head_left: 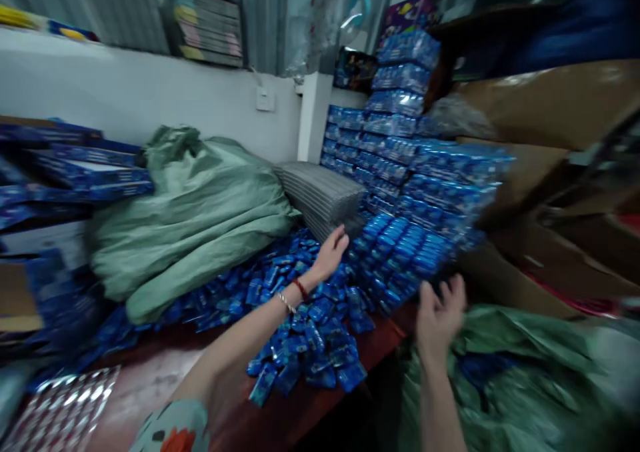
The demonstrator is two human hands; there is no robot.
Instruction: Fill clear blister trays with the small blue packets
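My left hand [331,255], with a red band and a silver bracelet at its wrist, reaches over a heap of small blue packets [320,332]. Its fingers stretch toward a stack of grey ribbed plastic trays [325,192]; whether they touch it I cannot tell. To the right, my right hand [441,312] is raised with its fingers apart, holding nothing visible. Between and beyond both hands lie neat rows of blue packets [400,252], close to the right fingertips. Blur hides any contact there.
Wrapped blue blocks [390,145] are piled against the wall. A green sack [200,212] lies on the left, another green sack [510,372] at lower right. Cardboard boxes [545,239] crowd the right side. A clear tray [65,405] rests on the red table [225,405].
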